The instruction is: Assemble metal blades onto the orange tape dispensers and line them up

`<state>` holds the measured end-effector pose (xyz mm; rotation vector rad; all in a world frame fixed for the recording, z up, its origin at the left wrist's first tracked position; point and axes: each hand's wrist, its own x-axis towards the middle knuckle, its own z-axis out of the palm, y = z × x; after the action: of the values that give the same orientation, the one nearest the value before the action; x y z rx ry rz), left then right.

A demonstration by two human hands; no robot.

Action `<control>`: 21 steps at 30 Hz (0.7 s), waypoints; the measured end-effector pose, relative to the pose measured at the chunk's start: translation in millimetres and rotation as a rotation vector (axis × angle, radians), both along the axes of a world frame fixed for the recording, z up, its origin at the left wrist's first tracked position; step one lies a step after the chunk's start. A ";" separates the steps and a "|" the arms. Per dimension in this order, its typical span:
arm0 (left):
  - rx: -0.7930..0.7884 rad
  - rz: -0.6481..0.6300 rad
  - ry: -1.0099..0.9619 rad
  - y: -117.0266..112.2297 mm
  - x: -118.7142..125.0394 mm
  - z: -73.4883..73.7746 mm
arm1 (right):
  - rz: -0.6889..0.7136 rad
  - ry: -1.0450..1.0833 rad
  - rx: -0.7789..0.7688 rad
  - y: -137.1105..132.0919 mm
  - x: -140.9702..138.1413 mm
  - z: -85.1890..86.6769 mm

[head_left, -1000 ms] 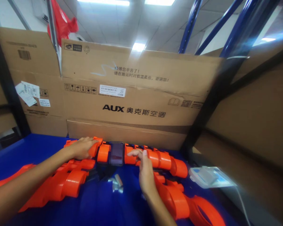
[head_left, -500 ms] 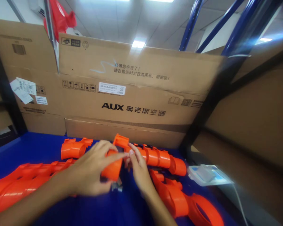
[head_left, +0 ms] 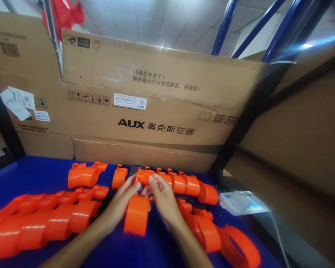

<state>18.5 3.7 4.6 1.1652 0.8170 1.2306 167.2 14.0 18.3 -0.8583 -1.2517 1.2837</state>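
At the far left of the table [head_left: 41,171], well to the left of the dark device [head_left: 135,169] and in front of it, a long orange row [head_left: 44,227] is laid out. Farther back, a small orange cluster [head_left: 83,176] is set to the device's left, and a lone orange part [head_left: 118,177] is placed just beside it. In front of the device, the left hand [head_left: 122,204] is brought in from the left, its fingers [head_left: 130,183] closed on the upper end [head_left: 145,175] of the held orange part [head_left: 136,216]. That part's long axis is pointed away from the device toward the wearer, its lower band tipped slightly left and gripped by neither hand; the left hand is judged nearer to it. Whether the table is touched by the band cannot be told. The same upper end is pinched from the right by the right hand [head_left: 165,199], though some fingertips are hidden. To the device's right, a back row [head_left: 181,182] is lined up, nearer orange parts [head_left: 208,230] are spread, and a clear plastic box [head_left: 244,203] is placed farthest out.
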 end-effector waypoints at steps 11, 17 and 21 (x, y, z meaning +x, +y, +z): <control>-0.116 0.196 -0.233 8.0 -21.2 -13.5 | 0.195 -1.178 0.481 -9.2 30.1 7.6; -0.072 0.195 -0.232 9.4 -20.9 -11.4 | 0.364 -1.286 0.495 -15.7 19.6 1.8; -0.053 0.207 -0.200 11.8 -21.1 -13.9 | 0.363 -1.266 0.506 -14.1 17.1 3.3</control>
<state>-2.6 15.5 -9.3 0.9144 0.8290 1.4611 184.3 -0.1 21.7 -1.1090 -2.6728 0.5020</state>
